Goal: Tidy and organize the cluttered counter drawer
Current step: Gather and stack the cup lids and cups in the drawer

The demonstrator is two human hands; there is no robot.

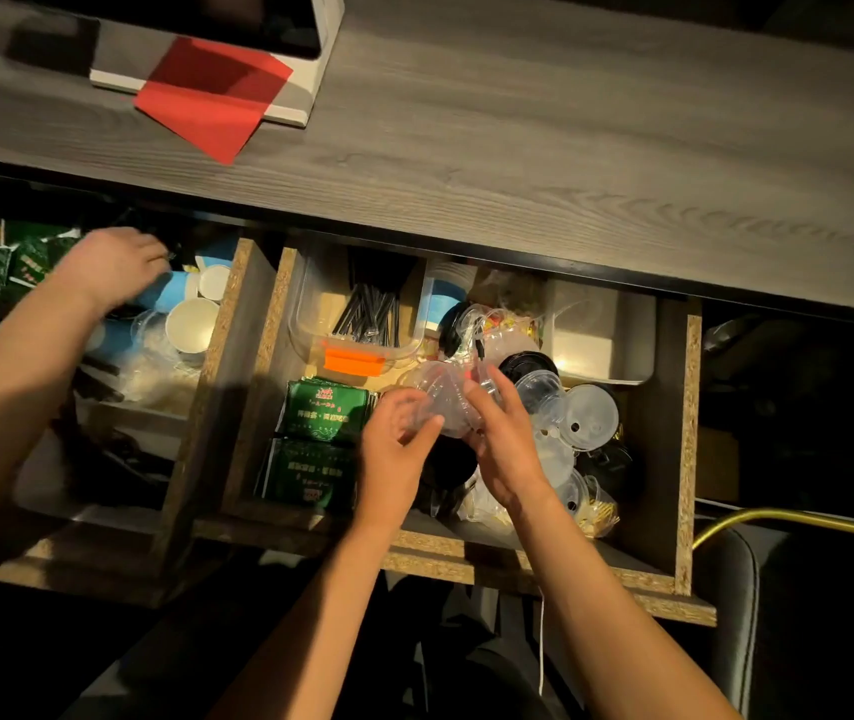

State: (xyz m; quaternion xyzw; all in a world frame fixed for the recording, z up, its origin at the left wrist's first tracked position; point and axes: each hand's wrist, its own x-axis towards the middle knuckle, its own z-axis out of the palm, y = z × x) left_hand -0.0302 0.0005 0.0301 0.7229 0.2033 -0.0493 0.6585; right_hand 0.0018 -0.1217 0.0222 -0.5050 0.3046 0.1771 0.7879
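So I'm looking down into the open drawer [687, 449], lower middle of the frame, raw chipboard edges, pretty jammed. My left hand [393, 449] and right hand [505, 444] are both curled around a bunch of thin clear plastic lids [445, 397], crinkly and see-through, just above the clutter. Right of them sit more round clear lids [588, 415] and black lids [526, 363]. Glossy green packets [323, 410] lie flat to the left, and black straws [370, 314] fill a clear tub behind. Someone else's hand [113, 265] reaches into the left compartment by the paper cups [191, 324]. Grey woodgrain counter [570, 122] up top, with red paper [214, 96].
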